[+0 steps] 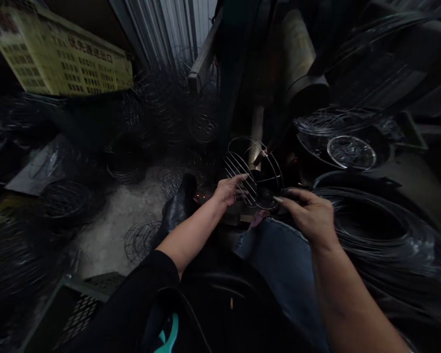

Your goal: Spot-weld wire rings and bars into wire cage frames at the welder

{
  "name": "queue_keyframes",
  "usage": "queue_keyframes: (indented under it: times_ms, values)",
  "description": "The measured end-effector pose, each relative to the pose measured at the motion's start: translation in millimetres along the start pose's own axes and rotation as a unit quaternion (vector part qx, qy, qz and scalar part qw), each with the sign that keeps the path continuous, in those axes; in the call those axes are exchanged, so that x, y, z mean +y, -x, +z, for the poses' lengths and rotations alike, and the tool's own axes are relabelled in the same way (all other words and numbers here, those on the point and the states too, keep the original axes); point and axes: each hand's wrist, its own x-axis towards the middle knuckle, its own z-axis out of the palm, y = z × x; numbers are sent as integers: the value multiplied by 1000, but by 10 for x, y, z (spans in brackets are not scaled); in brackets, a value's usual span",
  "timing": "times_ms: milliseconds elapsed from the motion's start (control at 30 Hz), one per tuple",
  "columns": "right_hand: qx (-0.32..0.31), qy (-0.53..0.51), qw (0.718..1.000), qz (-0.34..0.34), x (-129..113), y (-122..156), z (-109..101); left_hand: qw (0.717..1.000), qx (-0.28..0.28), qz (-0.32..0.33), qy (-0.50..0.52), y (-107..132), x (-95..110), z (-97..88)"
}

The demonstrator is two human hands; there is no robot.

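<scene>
A round wire grille (255,169), a ring with parallel cross wires, stands tilted in front of a dark machine (297,73). My left hand (230,190) grips its lower left edge, fingers curled over the cross wires. On the grille's lower right rim, my right hand (308,211) pinches the ring between fingers and thumb. A metal tip of the machine touches the grille near its upper middle. Small orange sparks glow just left of my left wrist.
Large coils of dark wire (371,230) lie at the right, with a stack of finished round grilles (351,152) behind them. Several wire baskets (64,198) litter the concrete floor at the left. A yellow printed sign (59,59) hangs upper left. My knee in jeans (279,255) sits below.
</scene>
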Motion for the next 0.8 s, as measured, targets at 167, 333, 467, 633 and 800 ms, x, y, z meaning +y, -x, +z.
queue_keyframes:
  times_ms: [167,333,467,633,800]
  values:
    - [-49,25,997,-50,-54,-11,19,1000,7,0,3,43,20,8]
    - [-98,-115,982,114,-107,-32,29,1000,9,-7,-10,87,37,5]
    - [-148,-239,934,223,-204,-63,4,1000,5,-7,-14,130,57,-5]
    - [-200,-304,900,241,-299,-51,-37,1000,8,-14,-18,117,105,-27]
    - [-203,-257,931,159,-290,-51,-34,999,6,-38,-15,89,129,-29]
